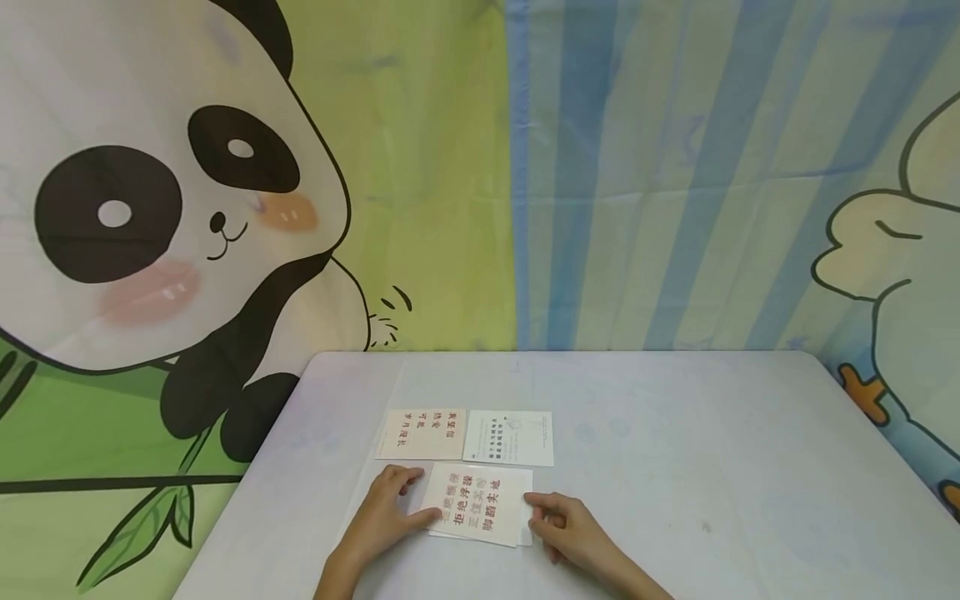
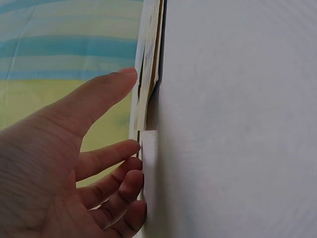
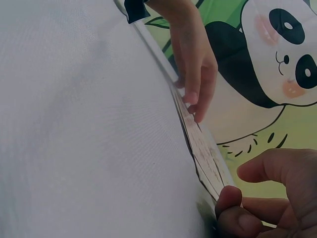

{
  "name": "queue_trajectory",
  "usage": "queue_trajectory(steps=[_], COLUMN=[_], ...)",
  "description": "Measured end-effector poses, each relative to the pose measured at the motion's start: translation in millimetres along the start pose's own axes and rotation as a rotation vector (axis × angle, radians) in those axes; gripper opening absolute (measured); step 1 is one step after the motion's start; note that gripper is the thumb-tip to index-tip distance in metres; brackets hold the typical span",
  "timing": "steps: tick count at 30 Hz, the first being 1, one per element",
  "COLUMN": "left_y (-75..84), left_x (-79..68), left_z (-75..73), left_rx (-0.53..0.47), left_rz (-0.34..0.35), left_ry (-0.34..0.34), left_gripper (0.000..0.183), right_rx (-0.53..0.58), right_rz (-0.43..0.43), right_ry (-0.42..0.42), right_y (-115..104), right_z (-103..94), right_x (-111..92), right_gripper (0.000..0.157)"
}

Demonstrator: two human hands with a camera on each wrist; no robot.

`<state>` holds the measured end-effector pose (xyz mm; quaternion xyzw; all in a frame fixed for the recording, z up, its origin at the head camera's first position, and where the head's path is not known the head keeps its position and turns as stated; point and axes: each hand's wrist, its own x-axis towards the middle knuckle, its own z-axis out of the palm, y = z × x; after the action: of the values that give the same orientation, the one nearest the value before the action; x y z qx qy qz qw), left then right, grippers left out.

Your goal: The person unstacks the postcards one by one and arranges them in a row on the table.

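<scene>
A small pile of printed cards (image 1: pixel 480 504) with red-brown and grey characters lies near the table's front, its sheets slightly out of line. My left hand (image 1: pixel 381 515) is at the pile's left side, thumb tip right at the edge and fingers spread on the table. In the left wrist view, the left thumb (image 2: pixel 99 96) stands apart from the bent fingers. At the opposite edge is my right hand (image 1: pixel 577 533), fingers loosely bent. The right wrist view shows the right thumb (image 3: pixel 262 166) apart from the fingers. Behind the pile lie a cream card (image 1: pixel 422 433) and a white card (image 1: pixel 510 437), side by side.
A pale cloth covers the table (image 1: pixel 675 467), which runs back to a printed curtain (image 1: pixel 435 167) with a panda (image 1: pixel 247 217) at left. Blue stripes and a white cartoon figure (image 1: pixel 915 292) are on the right.
</scene>
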<state>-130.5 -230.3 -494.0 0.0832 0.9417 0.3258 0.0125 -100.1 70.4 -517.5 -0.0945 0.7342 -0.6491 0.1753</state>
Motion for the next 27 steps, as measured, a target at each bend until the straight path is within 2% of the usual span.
queue_trajectory(steps=[8,15,22,27], left_y=[-2.5,-3.9,-4.9,-5.2], left_x=[0.1,-0.2,0.6,0.4], left_z=[2.2,1.5,1.5,2.0], left_rx=[-0.032,-0.048,-0.059,-0.114], left_rz=[0.033,0.040,0.048,0.051], left_ry=[-0.034,-0.052,-0.059,-0.059], left_gripper=[0.049,0.051,0.055,0.056], right_rx=[-0.004,0.000,0.017,0.014], right_rz=[0.002,-0.004,-0.011,-0.038], right_ry=[-0.014,-0.012,0.031,0.046], right_y=[0.3,0.7,0.8,0.0], right_z=[-0.2,0.3,2.1,0.9], right_x=[0.1,0.4,0.9,0.9], right_gripper=[0.048,0.047,0.044,0.041])
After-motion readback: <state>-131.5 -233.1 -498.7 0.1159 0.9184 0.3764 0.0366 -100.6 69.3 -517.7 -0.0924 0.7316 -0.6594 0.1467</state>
